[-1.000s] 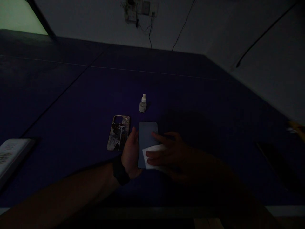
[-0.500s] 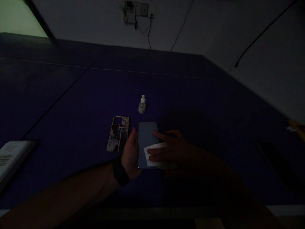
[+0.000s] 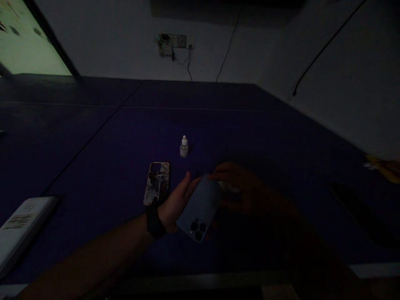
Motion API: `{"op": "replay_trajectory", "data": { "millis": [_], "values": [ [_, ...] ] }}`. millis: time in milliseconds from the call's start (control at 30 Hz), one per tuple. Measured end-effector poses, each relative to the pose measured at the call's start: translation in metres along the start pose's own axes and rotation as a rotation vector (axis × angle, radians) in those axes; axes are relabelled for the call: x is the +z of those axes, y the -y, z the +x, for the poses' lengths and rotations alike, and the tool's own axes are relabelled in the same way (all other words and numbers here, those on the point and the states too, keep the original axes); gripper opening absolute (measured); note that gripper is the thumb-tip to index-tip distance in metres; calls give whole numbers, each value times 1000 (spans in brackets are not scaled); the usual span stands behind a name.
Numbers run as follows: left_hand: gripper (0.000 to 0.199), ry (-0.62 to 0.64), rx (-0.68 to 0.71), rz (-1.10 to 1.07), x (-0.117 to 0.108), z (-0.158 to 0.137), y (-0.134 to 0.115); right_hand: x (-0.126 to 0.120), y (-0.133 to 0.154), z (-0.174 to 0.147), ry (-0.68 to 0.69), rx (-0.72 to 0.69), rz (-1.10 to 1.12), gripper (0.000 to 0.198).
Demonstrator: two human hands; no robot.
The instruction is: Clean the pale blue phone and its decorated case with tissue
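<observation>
A blue smartphone (image 3: 199, 204) is tilted between my hands, its back toward me and its camera lenses at the lower end. My left hand (image 3: 175, 204), with a dark watch on the wrist, grips the phone along its left side. At the phone's upper right is my right hand (image 3: 239, 185), dim and partly in shadow, its fingertips on the phone's top edge. A white tissue (image 3: 229, 187) shows in part between its fingers. A patterned phone case (image 3: 157, 183) lies just left of my left hand. Beyond the phone stands a small dropper bottle (image 3: 184, 148) with a white top.
On the dark blue table (image 3: 103, 166), a white box (image 3: 23, 227) lies at the left. A dark flat object (image 3: 353, 208) rests at the right, hard to make out. Wall sockets (image 3: 175, 43) with cables are at the back, and something yellowish (image 3: 384, 166) lies at the far right.
The phone has turned over and tilted: its plain face was up, now the camera side shows. My right hand has moved up off its middle with the tissue. The view has tipped up slightly.
</observation>
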State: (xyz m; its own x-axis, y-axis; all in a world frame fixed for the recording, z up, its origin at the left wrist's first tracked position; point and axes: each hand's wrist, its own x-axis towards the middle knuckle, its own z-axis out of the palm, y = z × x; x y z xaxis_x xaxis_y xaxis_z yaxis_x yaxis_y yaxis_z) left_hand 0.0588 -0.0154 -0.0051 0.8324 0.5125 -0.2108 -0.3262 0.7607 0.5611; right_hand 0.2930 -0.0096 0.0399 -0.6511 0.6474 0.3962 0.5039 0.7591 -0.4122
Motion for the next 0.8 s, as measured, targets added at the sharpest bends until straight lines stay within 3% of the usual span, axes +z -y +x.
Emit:
{"op": "replay_trajectory", "data": {
  "millis": [100,200,333,467,600,800],
  "values": [
    [89,70,-182,97,-1,0,-6,2,18,1,208,-69,-101,82],
    [93,102,-310,183,0,-2,-13,7,36,3,302,-107,-166,79],
    [108,164,-438,219,-2,-3,-27,11,55,10,330,-50,-232,70],
    [106,186,-436,245,-4,-5,-38,12,66,18,316,0,-294,65],
    [107,186,-347,253,-5,-9,-46,22,74,19,211,118,-219,60],
    [115,20,-242,386,-8,-30,-84,37,74,18,46,325,-141,53]
  ]
}}
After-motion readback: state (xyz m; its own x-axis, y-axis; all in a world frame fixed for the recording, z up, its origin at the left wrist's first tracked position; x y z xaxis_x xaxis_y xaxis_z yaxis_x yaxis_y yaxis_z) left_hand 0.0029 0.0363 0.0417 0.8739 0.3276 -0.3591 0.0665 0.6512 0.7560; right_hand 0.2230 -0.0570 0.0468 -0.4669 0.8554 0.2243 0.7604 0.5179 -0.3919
